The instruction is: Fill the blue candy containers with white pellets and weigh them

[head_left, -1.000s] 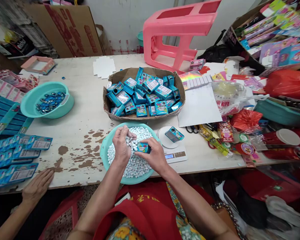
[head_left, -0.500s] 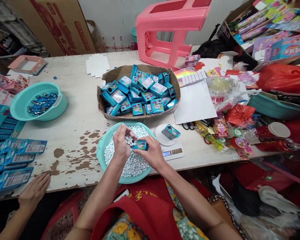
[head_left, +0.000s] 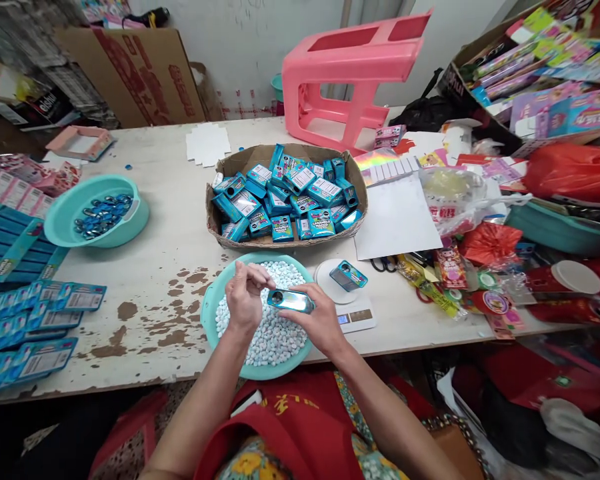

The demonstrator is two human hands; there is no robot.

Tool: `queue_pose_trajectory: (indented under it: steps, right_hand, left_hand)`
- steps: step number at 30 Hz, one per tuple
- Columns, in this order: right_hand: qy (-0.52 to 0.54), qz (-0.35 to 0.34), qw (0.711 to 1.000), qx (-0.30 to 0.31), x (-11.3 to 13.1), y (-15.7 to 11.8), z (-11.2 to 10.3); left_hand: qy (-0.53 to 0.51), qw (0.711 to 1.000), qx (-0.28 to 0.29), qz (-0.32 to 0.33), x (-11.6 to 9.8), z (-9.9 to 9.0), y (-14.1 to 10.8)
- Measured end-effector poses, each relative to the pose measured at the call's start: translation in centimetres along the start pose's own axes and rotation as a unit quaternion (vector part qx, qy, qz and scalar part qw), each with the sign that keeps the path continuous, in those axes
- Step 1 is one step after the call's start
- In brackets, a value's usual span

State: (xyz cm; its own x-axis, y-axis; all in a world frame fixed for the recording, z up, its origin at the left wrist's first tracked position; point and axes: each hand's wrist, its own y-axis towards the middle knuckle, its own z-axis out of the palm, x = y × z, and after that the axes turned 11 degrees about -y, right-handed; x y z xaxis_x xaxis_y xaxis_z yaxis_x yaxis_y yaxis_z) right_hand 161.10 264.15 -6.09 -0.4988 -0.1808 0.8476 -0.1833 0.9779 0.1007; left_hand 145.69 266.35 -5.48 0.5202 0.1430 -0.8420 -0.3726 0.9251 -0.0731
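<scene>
The right hand point(head_left: 319, 315) holds a tin point(head_left: 293, 302), hole uncovered, over the basin point(head_left: 209, 310); whether the curled left hand point(head_left: 244, 300) holds anything cannot be told. Another tin point(head_left: 349, 275) sits on the scale point(head_left: 363, 319) at two o'clock; the box point(head_left: 217, 228) at twelve holds many, fill unclear.

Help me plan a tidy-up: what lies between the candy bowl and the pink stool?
The head view shows a cardboard box of small blue packs there.

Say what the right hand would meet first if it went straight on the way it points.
Probably the left hand, just past the blue tin that the right hand holds, though their relative heights are unclear.
</scene>
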Motion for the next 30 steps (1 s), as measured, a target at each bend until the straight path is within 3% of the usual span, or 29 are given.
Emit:
queue_pose_trajectory:
  steps: [2, 3, 5, 7, 10, 14, 15, 17, 20, 22, 23, 26, 30]
  right_hand:
    - [0.019, 0.006, 1.000, -0.018, -0.3, -0.6, -1.3]
    - [0.019, 0.007, 0.999, -0.025, -0.5, -0.9, -1.9]
    - [0.007, 0.012, 0.999, -0.035, -1.2, -1.4, -2.7]
    - [-0.004, 0.019, 0.999, -0.037, -1.7, -1.8, -3.1]
    - [-0.016, 0.022, 0.998, -0.053, -1.9, -2.1, -3.0]
    - [-0.015, 0.021, 0.998, -0.063, -1.3, -2.2, -2.5]
    - [-0.012, 0.022, 0.998, -0.061, -1.2, -2.2, -2.3]
    - [-0.014, 0.025, 0.998, -0.056, -1.2, -2.1, -2.0]
    - [-0.025, 0.020, 0.997, -0.063, -1.4, -1.8, -1.5]
    - [-0.035, 0.007, 0.997, -0.063, -1.6, -1.7, -0.9]
    - [-0.041, 0.000, 0.997, -0.060, -1.7, -1.6, -0.6]
    - [-0.067, -0.021, 0.997, -0.039, -1.7, -1.4, 1.1]
    - [-0.103, -0.049, 0.993, -0.004, -1.1, -1.1, 3.2]
  left_hand:
    - [0.148, 0.988, 0.038, -0.005, 1.1, -2.3, 1.4]
    - [0.249, 0.966, 0.069, -0.013, 2.1, -3.5, 2.1]
    - [0.453, 0.882, 0.126, -0.023, 4.5, -5.2, 3.1]
    - [0.594, 0.792, 0.141, -0.014, 7.0, -5.8, 3.4]
    - [0.677, 0.720, 0.153, -0.014, 9.3, -5.1, 2.5]
    - [0.695, 0.686, 0.215, -0.020, 9.0, -5.1, 0.6]
    - [0.693, 0.692, 0.202, -0.025, 8.8, -5.5, 0.4]
    - [0.667, 0.730, 0.142, -0.046, 8.2, -6.6, 0.2]
    - [0.524, 0.846, 0.031, -0.099, 7.1, -7.6, 0.4]
    - [0.342, 0.927, -0.024, -0.152, 5.8, -7.1, 0.4]
    - [0.239, 0.954, -0.042, -0.175, 5.0, -6.5, 0.3]
    - [-0.010, 0.979, -0.049, -0.199, 2.2, -4.1, -0.3]
    - [-0.134, 0.981, -0.033, -0.139, 0.0, -1.7, -1.0]
